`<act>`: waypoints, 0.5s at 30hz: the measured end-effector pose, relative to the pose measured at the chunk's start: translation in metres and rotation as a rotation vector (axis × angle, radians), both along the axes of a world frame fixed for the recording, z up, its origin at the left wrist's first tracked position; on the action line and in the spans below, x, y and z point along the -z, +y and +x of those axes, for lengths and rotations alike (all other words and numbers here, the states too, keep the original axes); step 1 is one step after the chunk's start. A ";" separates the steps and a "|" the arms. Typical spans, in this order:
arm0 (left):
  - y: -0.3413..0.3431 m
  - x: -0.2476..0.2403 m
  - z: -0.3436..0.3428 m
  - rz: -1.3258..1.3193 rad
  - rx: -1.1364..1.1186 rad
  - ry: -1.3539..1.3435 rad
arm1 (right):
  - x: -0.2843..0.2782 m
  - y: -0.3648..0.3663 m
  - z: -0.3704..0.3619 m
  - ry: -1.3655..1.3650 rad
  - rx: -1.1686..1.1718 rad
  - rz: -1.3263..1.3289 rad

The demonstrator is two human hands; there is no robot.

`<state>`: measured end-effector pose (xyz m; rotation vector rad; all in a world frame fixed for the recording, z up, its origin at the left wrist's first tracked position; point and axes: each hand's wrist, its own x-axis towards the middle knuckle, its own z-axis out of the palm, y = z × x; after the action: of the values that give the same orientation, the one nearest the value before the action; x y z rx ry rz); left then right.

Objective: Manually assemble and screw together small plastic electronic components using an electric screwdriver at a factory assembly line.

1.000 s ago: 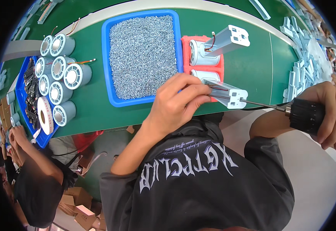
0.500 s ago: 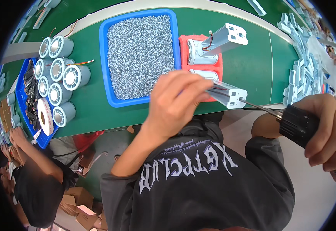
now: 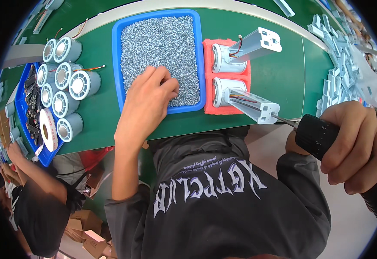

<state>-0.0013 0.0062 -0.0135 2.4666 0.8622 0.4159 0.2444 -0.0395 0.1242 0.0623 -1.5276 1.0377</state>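
My left hand [image 3: 147,101] rests in the blue tray [image 3: 116,64] of small silver screws [image 3: 158,43]. Its fingers are curled down among them, and what the fingertips pinch is hidden. At the right, my right hand [image 3: 348,144] is wrapped round a black electric screwdriver [image 3: 315,137]. The driver's long bit reaches the end plate of a pale metal bracket [image 3: 257,108]; how far it goes in cannot be seen. That bracket juts from a white cylindrical motor [image 3: 228,90] in a red foam holder [image 3: 209,110]. A second motor [image 3: 229,60] with its own bracket [image 3: 255,46] lies behind it.
Several cylindrical motors [image 3: 85,84] stand left of the tray. Beyond them a blue bin [image 3: 48,160] holds dark parts and a label roll [image 3: 47,129]. Loose brackets [image 3: 341,60] are piled at the far right. Another person's arm [image 3: 37,172] shows at the left.
My left hand has left the front bracket and moved left into the screw tray. The screwdriver in my right hand has shifted a little left, with its bit still at the bracket's end.
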 end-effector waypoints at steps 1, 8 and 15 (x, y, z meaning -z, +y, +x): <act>0.000 0.001 0.000 -0.014 -0.007 -0.012 | 0.001 0.003 0.000 0.009 -0.054 0.027; 0.003 0.002 0.002 -0.146 -0.062 -0.048 | 0.011 0.017 -0.004 0.050 -0.269 0.148; -0.019 0.005 0.040 -0.175 -0.040 -0.508 | 0.002 -0.002 0.017 -0.154 -0.102 -0.005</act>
<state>0.0383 -0.0127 -0.0190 2.0464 0.6960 0.8917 0.2618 -0.0410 0.1222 0.0581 -1.6749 1.1492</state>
